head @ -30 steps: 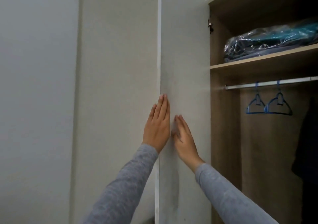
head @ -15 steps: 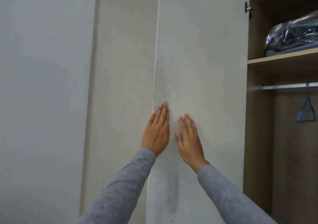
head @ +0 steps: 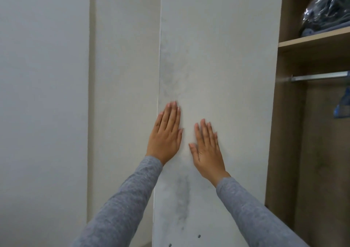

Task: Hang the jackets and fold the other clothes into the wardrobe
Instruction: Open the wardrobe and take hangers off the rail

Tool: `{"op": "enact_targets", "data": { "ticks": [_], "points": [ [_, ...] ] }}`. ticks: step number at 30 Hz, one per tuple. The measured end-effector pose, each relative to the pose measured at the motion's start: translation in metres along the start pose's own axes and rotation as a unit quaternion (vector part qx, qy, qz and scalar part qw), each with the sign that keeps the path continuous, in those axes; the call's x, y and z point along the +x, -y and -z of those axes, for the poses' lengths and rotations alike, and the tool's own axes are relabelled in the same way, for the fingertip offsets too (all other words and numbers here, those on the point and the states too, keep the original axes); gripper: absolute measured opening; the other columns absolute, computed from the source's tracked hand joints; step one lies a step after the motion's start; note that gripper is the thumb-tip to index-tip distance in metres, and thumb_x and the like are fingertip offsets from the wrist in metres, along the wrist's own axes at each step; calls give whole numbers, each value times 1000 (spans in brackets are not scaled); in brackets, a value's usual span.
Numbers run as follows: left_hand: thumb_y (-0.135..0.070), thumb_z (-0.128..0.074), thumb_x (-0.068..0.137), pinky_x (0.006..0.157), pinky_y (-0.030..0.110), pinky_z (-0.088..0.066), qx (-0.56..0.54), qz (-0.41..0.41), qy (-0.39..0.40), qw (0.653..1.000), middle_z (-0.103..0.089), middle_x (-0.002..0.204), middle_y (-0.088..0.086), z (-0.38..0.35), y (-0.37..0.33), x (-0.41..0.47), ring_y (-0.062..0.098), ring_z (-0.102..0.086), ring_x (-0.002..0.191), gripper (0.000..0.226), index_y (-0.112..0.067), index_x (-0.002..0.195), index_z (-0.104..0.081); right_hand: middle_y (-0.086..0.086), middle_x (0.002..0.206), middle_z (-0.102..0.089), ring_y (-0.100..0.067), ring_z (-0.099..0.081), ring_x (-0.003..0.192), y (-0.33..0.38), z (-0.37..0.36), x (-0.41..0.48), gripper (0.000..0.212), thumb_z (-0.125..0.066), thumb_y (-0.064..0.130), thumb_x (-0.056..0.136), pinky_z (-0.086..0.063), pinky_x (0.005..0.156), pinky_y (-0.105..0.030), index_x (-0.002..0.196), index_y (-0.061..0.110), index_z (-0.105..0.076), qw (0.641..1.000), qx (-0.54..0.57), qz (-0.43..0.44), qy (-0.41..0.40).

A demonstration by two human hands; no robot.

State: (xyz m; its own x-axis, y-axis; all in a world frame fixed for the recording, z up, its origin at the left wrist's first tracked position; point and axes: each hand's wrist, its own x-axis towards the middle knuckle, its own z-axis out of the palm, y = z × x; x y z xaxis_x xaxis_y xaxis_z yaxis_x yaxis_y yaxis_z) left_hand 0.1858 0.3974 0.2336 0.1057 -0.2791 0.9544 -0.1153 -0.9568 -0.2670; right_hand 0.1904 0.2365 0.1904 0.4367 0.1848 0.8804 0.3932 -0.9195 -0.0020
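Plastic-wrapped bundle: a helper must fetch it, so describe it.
Inside the open wardrobe, right of the pale door, a wooden shelf runs above the metal rail. The bundle lies on it, dark cloth in shiny clear plastic, unlike the blue hanger below.

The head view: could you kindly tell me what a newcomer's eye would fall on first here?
Two bare hands press flat, side by side, on the pale wardrobe door in the middle of the picture: the left hand by the door's left edge, the right hand close beside it. At the right, inside, a plastic-wrapped bundle lies on the upper shelf, with a metal rail and a blue hanger below.
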Motion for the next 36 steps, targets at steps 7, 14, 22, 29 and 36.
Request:
{"op": "enact_targets", "data": {
  "ticks": [7,14,22,29,36],
  "points": [
    [-28,-29,96,114,40,-21,0,6,21,1000,-27,152,15,-3,-1,-14,27,-21,142,56,1,144,-31,7,154,16,-6,18,142,-19,17,-7,65,-14,45,91,3,119,-32,147,21,9,994,-7,42,97],
    [-25,-28,96,116,35,-12,-118,64,47,990,-26,153,13,9,-77,-18,23,-19,142,56,1,145,-28,10,155,15,-5,20,141,-68,93,-36,58,-27,33,100,8,118,-31,150,25,2,989,-55,37,131],
    [-31,-18,99,116,36,-12,-354,58,82,930,-19,154,14,20,-281,-25,24,-17,143,56,0,145,-24,4,159,-3,-9,6,145,-158,212,-81,59,-37,26,98,7,117,-31,151,20,-12,975,-206,2,86],
    [-31,-23,101,119,28,0,-577,7,90,812,-11,156,12,75,-454,4,19,-6,145,55,-4,148,-12,-6,157,-21,-16,-13,145,-246,324,-124,57,-35,26,94,-10,117,-37,149,14,-26,909,-404,-58,80],
    [-47,-11,99,115,15,3,-751,-22,108,651,-4,157,-1,121,-570,16,6,0,145,62,-10,149,-7,-12,152,-30,-24,-22,144,-289,389,-143,54,-29,24,93,-15,118,-36,143,5,-37,817,-548,-95,153]
  ]
}}
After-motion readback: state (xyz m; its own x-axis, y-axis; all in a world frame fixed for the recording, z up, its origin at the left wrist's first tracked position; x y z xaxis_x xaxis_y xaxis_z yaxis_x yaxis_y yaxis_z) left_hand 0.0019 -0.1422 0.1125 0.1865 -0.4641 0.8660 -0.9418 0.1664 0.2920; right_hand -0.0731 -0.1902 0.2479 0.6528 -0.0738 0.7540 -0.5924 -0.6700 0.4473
